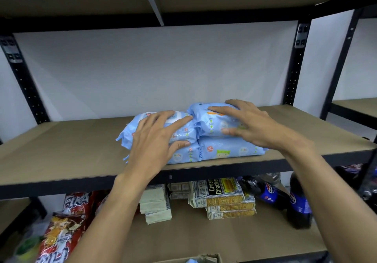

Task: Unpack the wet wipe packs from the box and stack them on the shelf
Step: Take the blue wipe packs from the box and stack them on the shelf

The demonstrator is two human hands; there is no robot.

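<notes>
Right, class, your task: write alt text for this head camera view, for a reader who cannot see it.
A person's left hand and right hand rest, fingers spread, on four blue baby wet wipe packs stacked two by two on a brown shelf. The shelf below holds cream cracker packs, cola bottles and red snack bags.

bare shelf board (61,140) left and right of wipe packs (214,150)
</notes>
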